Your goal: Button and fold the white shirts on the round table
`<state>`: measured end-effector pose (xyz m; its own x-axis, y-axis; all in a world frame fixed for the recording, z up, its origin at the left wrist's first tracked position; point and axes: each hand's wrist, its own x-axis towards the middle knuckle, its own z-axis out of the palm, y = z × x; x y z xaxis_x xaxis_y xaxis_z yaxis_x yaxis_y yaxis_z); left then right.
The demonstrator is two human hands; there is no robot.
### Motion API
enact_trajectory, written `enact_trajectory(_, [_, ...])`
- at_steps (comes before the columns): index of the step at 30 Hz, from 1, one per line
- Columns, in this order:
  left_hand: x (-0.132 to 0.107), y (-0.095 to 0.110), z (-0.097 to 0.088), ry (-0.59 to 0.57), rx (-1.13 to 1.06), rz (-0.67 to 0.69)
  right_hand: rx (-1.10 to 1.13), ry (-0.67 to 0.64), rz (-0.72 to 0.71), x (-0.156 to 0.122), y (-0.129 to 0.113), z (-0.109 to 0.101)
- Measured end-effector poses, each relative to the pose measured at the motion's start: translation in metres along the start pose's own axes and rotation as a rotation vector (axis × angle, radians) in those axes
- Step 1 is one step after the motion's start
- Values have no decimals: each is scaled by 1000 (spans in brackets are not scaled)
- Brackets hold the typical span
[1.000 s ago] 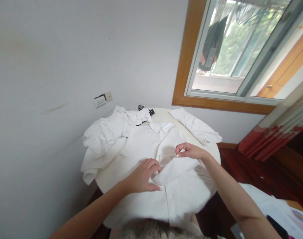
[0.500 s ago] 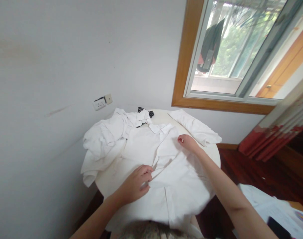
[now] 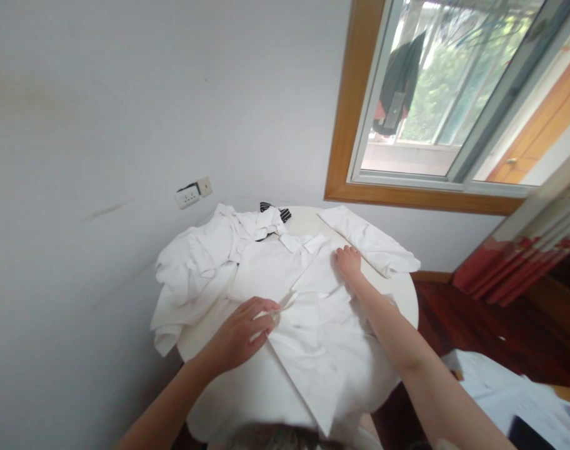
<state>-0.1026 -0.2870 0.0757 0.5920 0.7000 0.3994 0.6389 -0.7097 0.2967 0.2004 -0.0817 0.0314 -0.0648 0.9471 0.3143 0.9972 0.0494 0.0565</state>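
Note:
A white collared shirt point(image 3: 317, 337) lies spread over the round table, its collar pointing toward the wall. At the shirt's middle, my left hand point(image 3: 247, 328) is closed in a pinch on the edge of its front panel. One corner of the cloth hangs in a point toward me. My right hand point(image 3: 348, 262) rests palm down on the shirt's far right side, fingers laid on the fabric. Beside that hand lies a folded white garment point(image 3: 367, 240). To the left, a heap of white clothing point(image 3: 195, 256) spills over the table edge.
The round white table point(image 3: 409, 300) stands against the wall. A black striped cloth point(image 3: 280, 214) pokes out at the back. A wall socket point(image 3: 187, 196) is at the left, and a window point(image 3: 420, 94) at the right. Papers point(image 3: 505, 394) and a dark phone-like object point(image 3: 529, 434) lie lower right.
My left hand has moved slightly left and away from me with the shirt's edge, turning the lower panel into a point. My right hand has turned palm down onto the shirt.

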Motion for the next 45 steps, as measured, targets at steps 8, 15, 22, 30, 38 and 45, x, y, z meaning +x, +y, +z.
enact_trajectory(8, [-4, -36, -17, -41, -39, -125, 23, 23, 173, 19, 25, 1])
enact_trajectory(15, [12, -79, -2, -165, -77, -297, 44, -112, 241, 21, 51, 5])
enact_trajectory(22, [13, -67, 4, -197, -224, -497, 48, -93, 239, 25, 52, 7])
enact_trajectory(30, [9, -66, 25, -62, -274, -548, 131, -82, 177, 45, 44, 10])
enact_trajectory(38, [19, -66, 31, -19, -194, -645, 60, -181, 228, 54, 48, 19])
enact_trajectory(45, [17, -91, 10, -180, -97, -645, 29, -152, 217, 47, 40, 17])
